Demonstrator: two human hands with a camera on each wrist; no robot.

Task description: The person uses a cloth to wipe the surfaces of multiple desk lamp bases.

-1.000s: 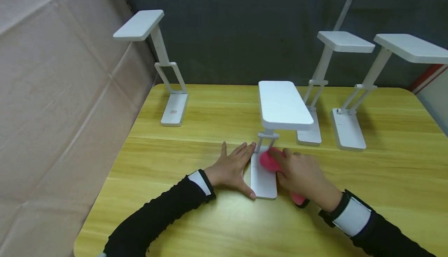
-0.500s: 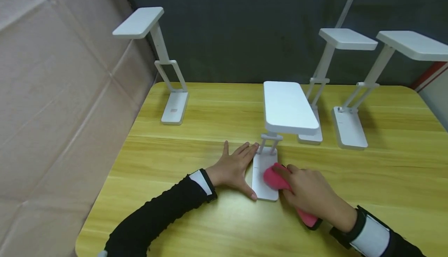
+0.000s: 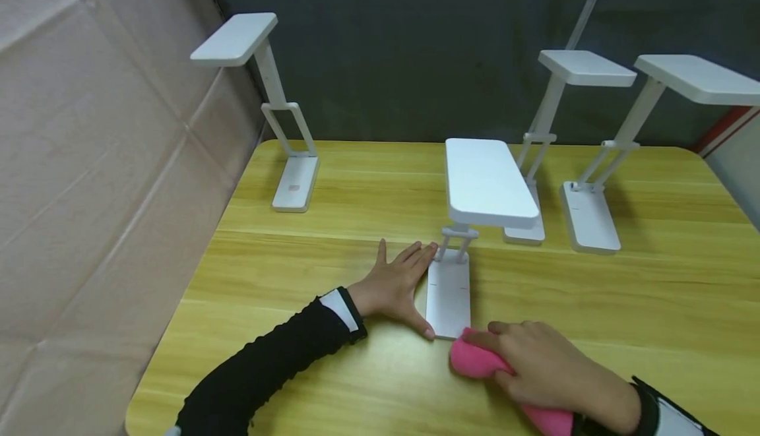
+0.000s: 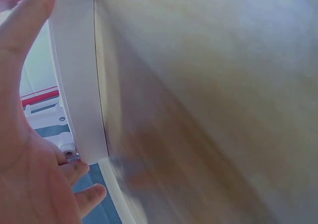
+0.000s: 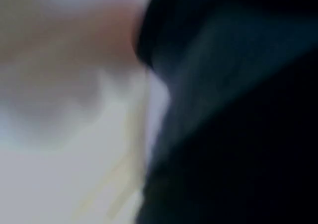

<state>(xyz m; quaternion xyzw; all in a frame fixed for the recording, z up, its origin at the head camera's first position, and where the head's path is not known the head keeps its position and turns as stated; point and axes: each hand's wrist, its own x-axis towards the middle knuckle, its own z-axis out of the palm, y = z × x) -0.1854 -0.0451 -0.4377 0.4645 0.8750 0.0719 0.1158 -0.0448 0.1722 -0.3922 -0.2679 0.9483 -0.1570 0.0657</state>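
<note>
A white folding desk lamp (image 3: 490, 182) stands at the table's middle, its head tilted over its flat base (image 3: 448, 294). My left hand (image 3: 394, 291) has its fingers spread along the base's left side, thumb at the near corner and fingertips by the hinge. The left wrist view shows that hand (image 4: 35, 149) against the base's edge. My right hand (image 3: 549, 367) holds a bunched pink cloth (image 3: 477, 357) at the base's near right corner; whether the cloth touches the base I cannot tell. The right wrist view is blurred, mostly dark sleeve (image 5: 238, 124).
Another white lamp (image 3: 295, 182) stands at the back left. Two more, a nearer-to-centre lamp (image 3: 584, 68) and a far-right lamp (image 3: 590, 218), stand behind the middle one. A dark panel (image 3: 386, 53) backs the wooden table (image 3: 285, 370); a pale sheet (image 3: 101, 192) hangs left.
My right hand has drawn the pink cloth from near the hinge, down over the base towards me, to its near end. The left hand has stayed at the base.
</note>
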